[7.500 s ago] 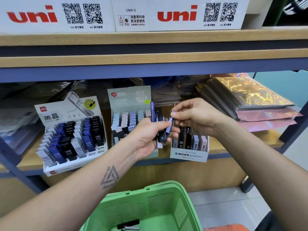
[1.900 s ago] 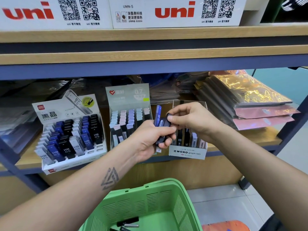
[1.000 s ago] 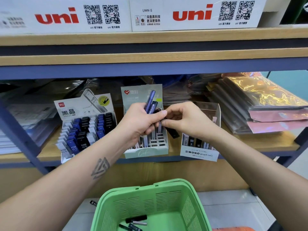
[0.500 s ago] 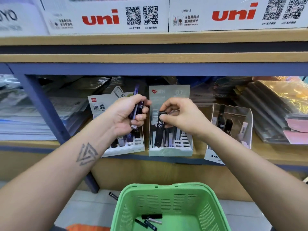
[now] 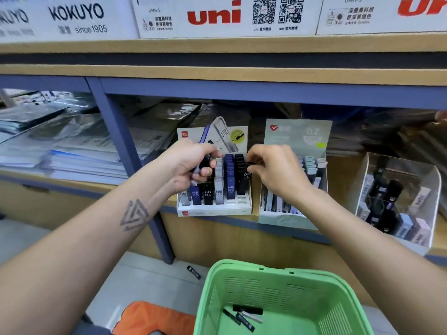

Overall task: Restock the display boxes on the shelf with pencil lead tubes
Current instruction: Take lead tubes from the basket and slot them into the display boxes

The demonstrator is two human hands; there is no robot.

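Observation:
My left hand (image 5: 191,163) grips a bundle of lead tubes (image 5: 204,137), one blue tube sticking up above my fingers. My right hand (image 5: 275,169) pinches the top of a black HB 0.5 tube (image 5: 243,182), which stands in the right-hand column of the white display box (image 5: 215,210). That box holds rows of black, blue and grey tubes. Beside it stand a pale green 0.7 display box (image 5: 297,131) and a clear box (image 5: 411,170) of mixed tubes.
A green basket (image 5: 285,286) below my arms holds a few loose tubes (image 5: 244,314). One black tube (image 5: 194,272) lies on the floor by the blue shelf post (image 5: 125,151). Plastic-wrapped paper stacks (image 5: 72,146) fill the left bay. White uni cartons (image 5: 217,15) sit on the upper shelf.
The view swung left from the clear box to the white box. My right hand carried the black HB 0.5 tube from over the green box to the white box's right column.

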